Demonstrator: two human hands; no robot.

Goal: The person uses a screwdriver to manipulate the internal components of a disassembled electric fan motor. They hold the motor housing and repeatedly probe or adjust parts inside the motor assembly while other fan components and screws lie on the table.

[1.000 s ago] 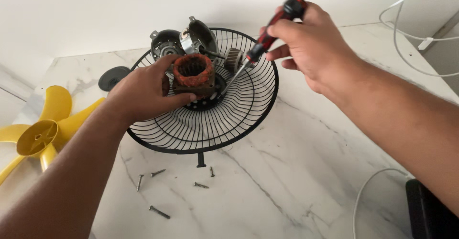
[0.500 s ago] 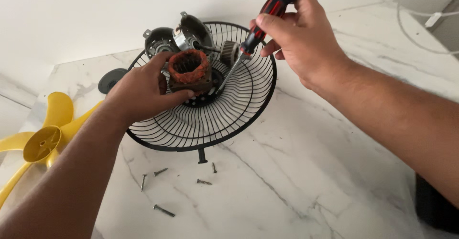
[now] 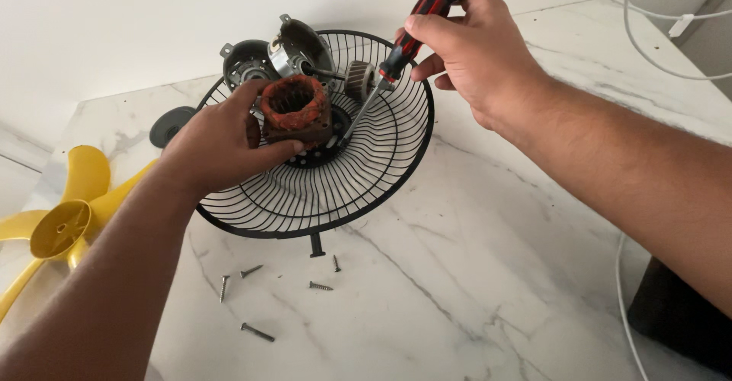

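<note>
Screwdriver [image 3: 404, 46] in right hand [image 3: 476, 53]'s closed grip, tip down-left; left hand [image 3: 221, 141] clasping stator [image 3: 296, 110].

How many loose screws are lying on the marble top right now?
5 loose screws, all below the fan guard: one near its stem, one beside that, one and one further left, and one nearest the camera. More may hide under the guard or arms.

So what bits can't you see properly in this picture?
- Screwdriver tip, head view: lost among the black fan guard wires beside the motor coil.
- Left hand palm: turned away behind the coil.
- Yellow fan blade: cut off by the left edge.
- Screws: heads too small.
</note>
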